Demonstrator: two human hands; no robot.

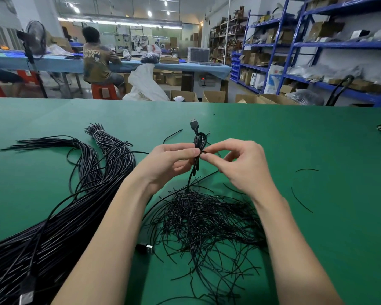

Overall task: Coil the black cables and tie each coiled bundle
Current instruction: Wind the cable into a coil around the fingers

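Both hands pinch a small coiled black cable bundle above the green table.
Left hand grips its middle with thumb and fingers; right hand pinches a thin black tie there.

Tabletop in my view: green covering, matt, smooth, looks like rubber or felt mat; I cannot tell which. Cable bundle at lower left: black plastic jacket, smooth, slight sheen along the strands. A pale tie band wraps one bundle end, upper left. Pile of thin ties at lower centre: black, thin and wiry, faintly glossy. USB plug beside the pile: bright metal shell, black plastic body. Coiled cable at centre frame: same smooth black jacket, matt plastic connector at its top.
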